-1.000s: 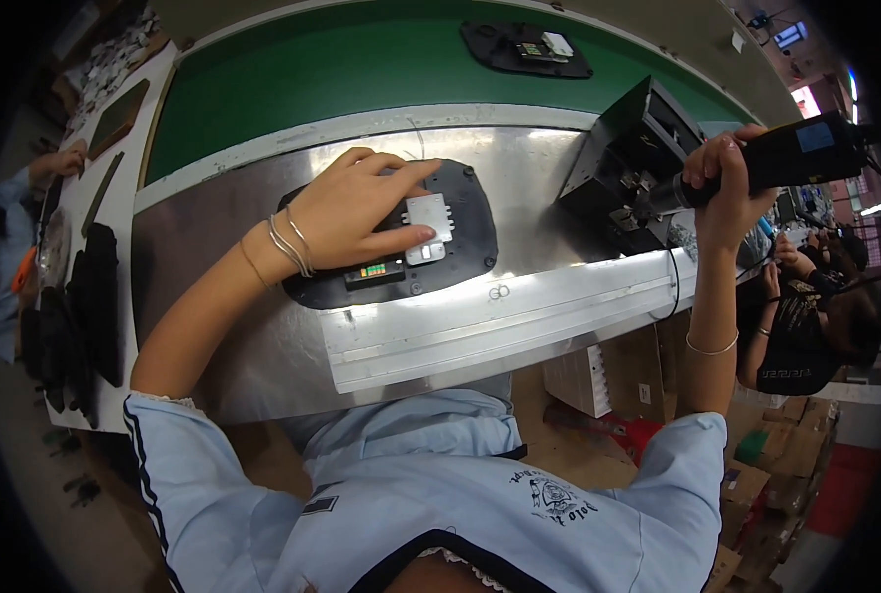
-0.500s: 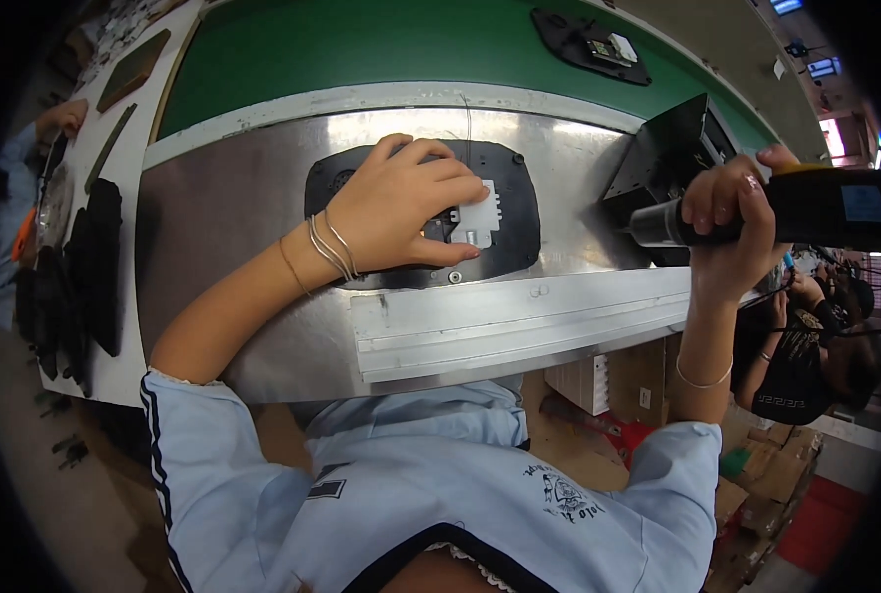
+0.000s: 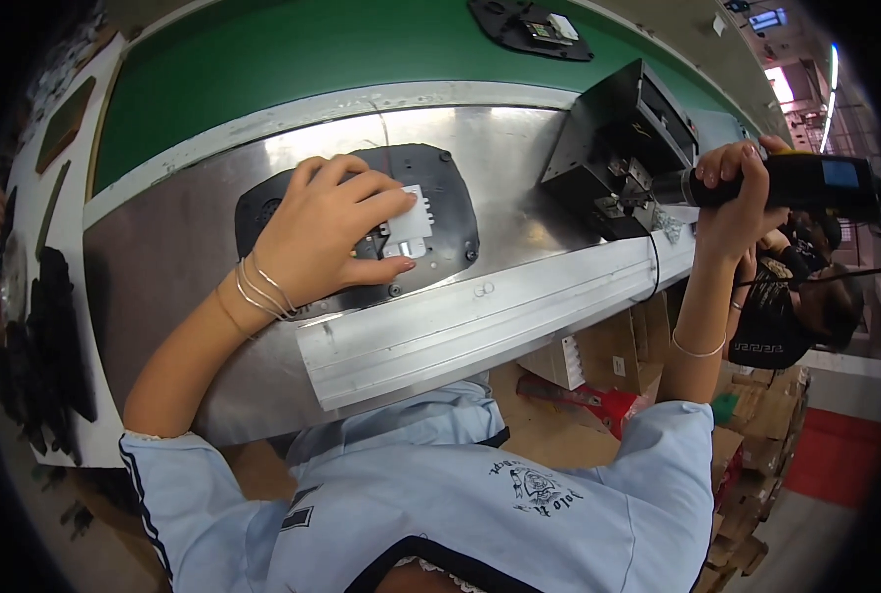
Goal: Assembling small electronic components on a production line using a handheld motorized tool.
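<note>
My left hand (image 3: pixel 336 232) lies with fingers spread over a black plastic panel (image 3: pixel 452 212) on the metal bench. Its index fingertip touches a white plastic piece (image 3: pixel 411 219) on the panel, and the thumb rests by that piece's near edge. My right hand (image 3: pixel 732 188), raised at the right, is wrapped round a black electric screwdriver (image 3: pixel 821 183). The screwdriver points left, its tip end at the metal front mechanism (image 3: pixel 626 193) of a black box-shaped machine (image 3: pixel 593 124). Whether the bit touches a screw there is too small to tell.
Along the near bench edge runs a pale metal rail (image 3: pixel 460 341). Beyond the bench lies a green belt (image 3: pixel 322 59) carrying another black panel (image 3: pixel 495 22). Dark parts (image 3: pixel 60 346) lie on the left table. Another person (image 3: pixel 781 296) is at the far right, above cardboard boxes (image 3: pixel 756 415).
My right hand has brought the screwdriver to the black machine, so its tip end is now at the front mechanism. The view has shifted; my left hand keeps its place on the panel.
</note>
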### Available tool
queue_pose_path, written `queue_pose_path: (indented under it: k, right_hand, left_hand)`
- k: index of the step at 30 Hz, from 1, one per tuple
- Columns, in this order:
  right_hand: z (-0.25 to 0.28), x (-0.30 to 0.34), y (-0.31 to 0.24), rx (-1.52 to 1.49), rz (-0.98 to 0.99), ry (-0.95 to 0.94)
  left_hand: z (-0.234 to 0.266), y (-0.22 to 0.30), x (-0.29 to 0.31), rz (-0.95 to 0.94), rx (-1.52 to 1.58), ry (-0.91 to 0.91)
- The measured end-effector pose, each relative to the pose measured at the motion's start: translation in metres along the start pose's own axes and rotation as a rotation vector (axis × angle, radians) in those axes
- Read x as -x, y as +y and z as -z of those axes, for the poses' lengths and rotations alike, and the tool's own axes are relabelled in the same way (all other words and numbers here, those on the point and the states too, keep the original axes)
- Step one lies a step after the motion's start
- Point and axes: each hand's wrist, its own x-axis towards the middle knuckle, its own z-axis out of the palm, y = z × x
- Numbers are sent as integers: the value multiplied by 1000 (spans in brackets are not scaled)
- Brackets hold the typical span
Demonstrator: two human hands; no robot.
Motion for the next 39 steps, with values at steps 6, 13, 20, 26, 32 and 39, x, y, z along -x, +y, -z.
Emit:
queue_pose_path:
  k: [6,13,20,26,32,39]
  right_hand:
    - [-1,1,8,-87,-24,16]
    - [-4,2,10,-89,-22,0]
    - [-23,16,-3,-91,-61,-24]
    - [-83,37,-5,-308,-90,-195]
    - [-140,50,2,-395,-151,-290]
    - [-157,52,8,-376,-132,-329]
  left_hand:
    - [1,3,-2,16,-79,-14]
    - [1,3,-2,20,-56,-22]
    - [1,1,0,24,-45,-23]
    - [-5,-4,4,-14,-61,32]
    - [-9,-7,5,-13,-86,35]
    - [-12,-8,6,-22,-104,83]
